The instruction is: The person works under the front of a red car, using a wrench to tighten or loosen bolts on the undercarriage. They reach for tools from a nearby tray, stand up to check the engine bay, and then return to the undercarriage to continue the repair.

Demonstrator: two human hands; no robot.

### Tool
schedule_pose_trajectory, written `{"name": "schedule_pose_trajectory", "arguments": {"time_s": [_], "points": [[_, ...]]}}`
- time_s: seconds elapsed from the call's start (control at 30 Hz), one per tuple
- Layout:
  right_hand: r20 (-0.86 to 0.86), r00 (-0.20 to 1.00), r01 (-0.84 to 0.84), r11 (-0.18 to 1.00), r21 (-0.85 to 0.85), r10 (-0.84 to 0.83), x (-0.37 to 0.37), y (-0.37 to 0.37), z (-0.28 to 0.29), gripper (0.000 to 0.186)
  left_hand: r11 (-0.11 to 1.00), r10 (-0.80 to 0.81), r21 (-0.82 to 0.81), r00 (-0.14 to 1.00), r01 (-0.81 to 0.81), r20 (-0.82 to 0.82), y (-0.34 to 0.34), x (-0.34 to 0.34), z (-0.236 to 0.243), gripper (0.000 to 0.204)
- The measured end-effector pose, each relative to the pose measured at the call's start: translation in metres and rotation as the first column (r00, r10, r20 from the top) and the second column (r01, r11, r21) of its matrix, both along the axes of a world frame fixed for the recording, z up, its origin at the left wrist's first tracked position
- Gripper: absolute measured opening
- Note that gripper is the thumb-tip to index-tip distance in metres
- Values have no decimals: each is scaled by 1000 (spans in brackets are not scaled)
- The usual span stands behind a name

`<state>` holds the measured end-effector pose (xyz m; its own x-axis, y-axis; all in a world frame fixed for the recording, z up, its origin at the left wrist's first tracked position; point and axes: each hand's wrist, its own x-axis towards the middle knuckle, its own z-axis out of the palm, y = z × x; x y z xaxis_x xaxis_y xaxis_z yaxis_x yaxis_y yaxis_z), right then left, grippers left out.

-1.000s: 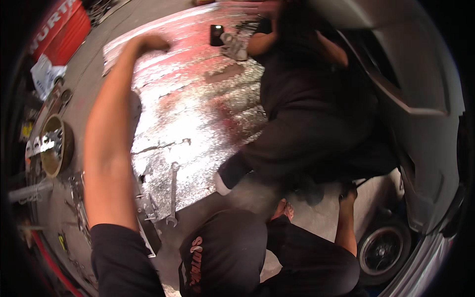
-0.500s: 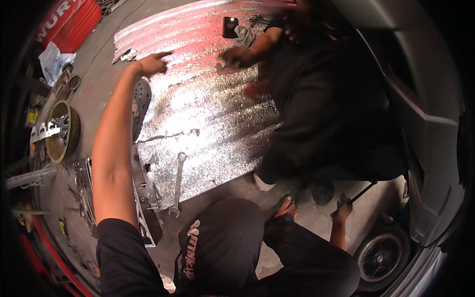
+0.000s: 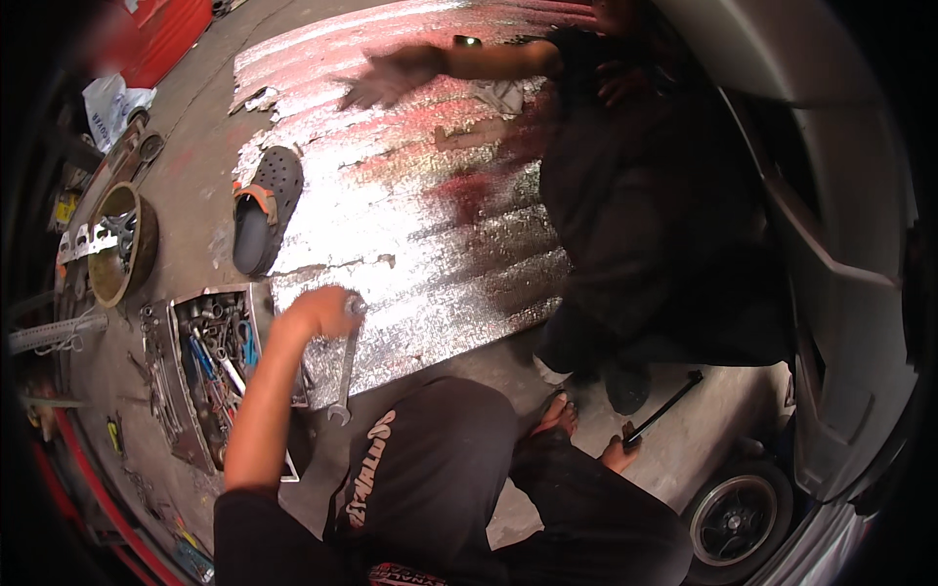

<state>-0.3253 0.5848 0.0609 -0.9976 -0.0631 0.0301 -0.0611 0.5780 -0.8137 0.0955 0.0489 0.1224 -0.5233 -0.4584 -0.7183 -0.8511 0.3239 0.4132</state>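
My left hand (image 3: 325,312) is closed around the upper end of a combination wrench (image 3: 346,376), whose open jaw points toward me at the near edge of a silvery foil mat (image 3: 440,332). At the lower right, beside my bare foot (image 3: 558,415), my right hand (image 3: 618,453) grips a long dark bar (image 3: 664,408) with a small head at its far end. Beneath my left forearm lies a metal toolbox (image 3: 184,391) of sockets, wrenches and blue-handled tools. Another person's blurred hand (image 3: 391,80) reaches across the mat's far part.
The other person in dark clothes (image 3: 655,225) sits at the right, near a grey vehicle panel (image 3: 850,195). A grey clog (image 3: 271,210) lies on the mat's left edge. A bowl of metal parts (image 3: 147,244) stands farther left, a wheel (image 3: 738,523) at lower right.
My left hand has come back toward me from the far mat onto the wrench. My right hand and its bar have moved left and nearer. The other person's arm has stretched leftward.
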Motion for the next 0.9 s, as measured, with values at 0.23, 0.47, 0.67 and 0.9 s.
{"name": "schedule_pose_trajectory", "arguments": {"time_s": [0.23, 0.47, 0.67, 0.9], "points": [[43, 989, 142, 989, -47, -140, 20, 12, -13, 52, 969, -101, -227, 995, 96, -9, 105, -43, -35, 69], [297, 955, -19, 1000, 7, 16, 14, 65, -14, 52, 992, -44, -120, 999, 45, 12, 129, -58, -47, 89], [308, 944, -148, 986, 80, 117, 56, 75, -8, 47, 991, -70, -110, 994, 79, 88, 124, -78, -51, 97], [304, 948, -148, 978, 146, 98, 92, 74, 12, 44, 989, -26, -143, 994, 42, 109, 129, -83, -71, 108]]}}
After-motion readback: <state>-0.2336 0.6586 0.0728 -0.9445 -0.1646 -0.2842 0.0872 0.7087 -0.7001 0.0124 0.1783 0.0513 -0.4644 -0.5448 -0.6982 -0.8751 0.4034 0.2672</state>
